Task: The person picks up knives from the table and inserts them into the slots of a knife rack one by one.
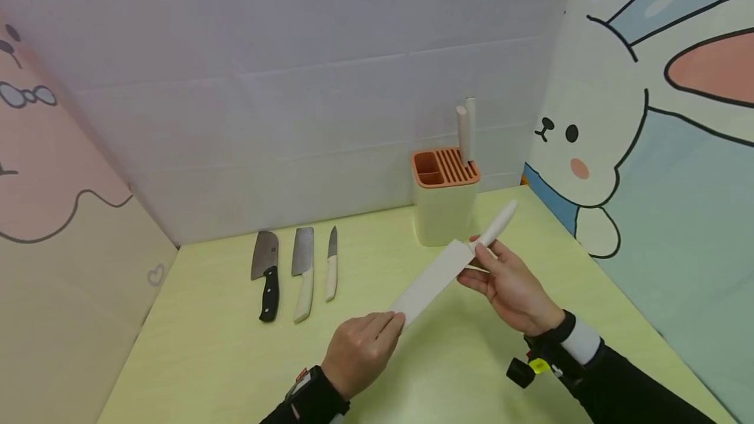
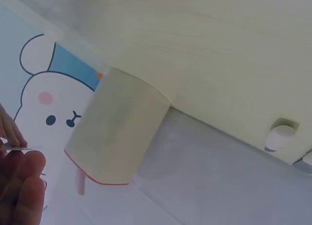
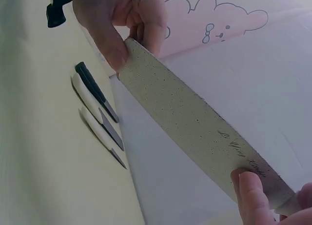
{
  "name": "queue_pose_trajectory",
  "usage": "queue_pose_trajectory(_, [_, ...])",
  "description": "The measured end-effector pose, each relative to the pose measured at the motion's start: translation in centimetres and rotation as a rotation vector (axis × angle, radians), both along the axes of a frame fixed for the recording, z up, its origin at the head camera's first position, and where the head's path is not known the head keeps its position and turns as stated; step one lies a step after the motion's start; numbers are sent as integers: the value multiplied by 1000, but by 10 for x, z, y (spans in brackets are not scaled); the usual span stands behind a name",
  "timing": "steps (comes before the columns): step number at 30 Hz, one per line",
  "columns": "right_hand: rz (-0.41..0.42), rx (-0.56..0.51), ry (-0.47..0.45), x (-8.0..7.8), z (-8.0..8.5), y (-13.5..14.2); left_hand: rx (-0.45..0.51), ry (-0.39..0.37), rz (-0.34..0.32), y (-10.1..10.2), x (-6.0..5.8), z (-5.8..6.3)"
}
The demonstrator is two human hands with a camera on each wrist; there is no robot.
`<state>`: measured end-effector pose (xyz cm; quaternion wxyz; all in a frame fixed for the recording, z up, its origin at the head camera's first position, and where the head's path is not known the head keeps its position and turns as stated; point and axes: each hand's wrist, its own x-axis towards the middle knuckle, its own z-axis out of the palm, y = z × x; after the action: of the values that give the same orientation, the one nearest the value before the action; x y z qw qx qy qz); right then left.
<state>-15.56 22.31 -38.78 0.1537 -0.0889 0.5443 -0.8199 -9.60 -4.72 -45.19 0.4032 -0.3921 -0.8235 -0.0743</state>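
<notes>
A kitchen knife (image 1: 432, 281) with a pale speckled blade and a white handle is held slantwise above the table. My left hand (image 1: 365, 349) pinches the tip end of the blade between thumb and fingers. Around the heel of the blade, where the handle begins, my right hand (image 1: 512, 286) grips the knife with thumb and fingers. Dark script marks the broad blade (image 3: 185, 120) in the right wrist view. Only fingertips of the left hand (image 2: 22, 188) show at the edge of the left wrist view.
Behind the hands stands a cream knife block (image 1: 444, 214) with an orange slotted top; two pale handles (image 1: 465, 129) rise from it. On the table's left lie a black-handled cleaver (image 1: 269, 286), a white-handled cleaver (image 1: 304, 280) and a small paring knife (image 1: 332, 267). Printed cloth walls surround the table.
</notes>
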Motion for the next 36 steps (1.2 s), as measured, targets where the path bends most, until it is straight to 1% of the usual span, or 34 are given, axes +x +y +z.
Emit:
queue_pose_trajectory(4, [-25,6,68,-6,18,15,-3,-38,-4,-4,-1,3])
queue_pose_trajectory(7, [-61,35,120,-12,33,28,5,-40,-5,-8,-4,6])
queue_pose_trajectory(10, [-108,79,178,-20,50,39,8,-31,-5,-11,-12,12])
queue_pose_trajectory(13, [-163,139,244,-28,66,48,-2,-17,4,-11,-22,20])
queue_pose_trajectory(17, [-227,213,332,-39,86,57,-10,-9,18,-7,-41,35])
queue_pose_trajectory(19, [-258,240,352,-44,95,60,-22,-20,35,-4,-53,42])
queue_pose_trajectory(22, [-283,291,369,-51,106,63,-49,-78,67,2,-71,51])
queue_pose_trajectory(25, [-289,375,384,-55,117,63,-71,-150,91,8,-88,59])
queue_pose_trajectory(27, [-286,426,414,-58,126,61,-85,-171,102,13,-100,64])
queue_pose_trajectory(28, [-291,472,435,-59,130,60,-92,-178,107,16,-105,66])
queue_pose_trajectory(34, [-326,694,522,-68,153,46,-146,-153,148,35,-135,80])
queue_pose_trajectory(36, [-333,702,532,-72,157,41,-155,-145,155,42,-143,82])
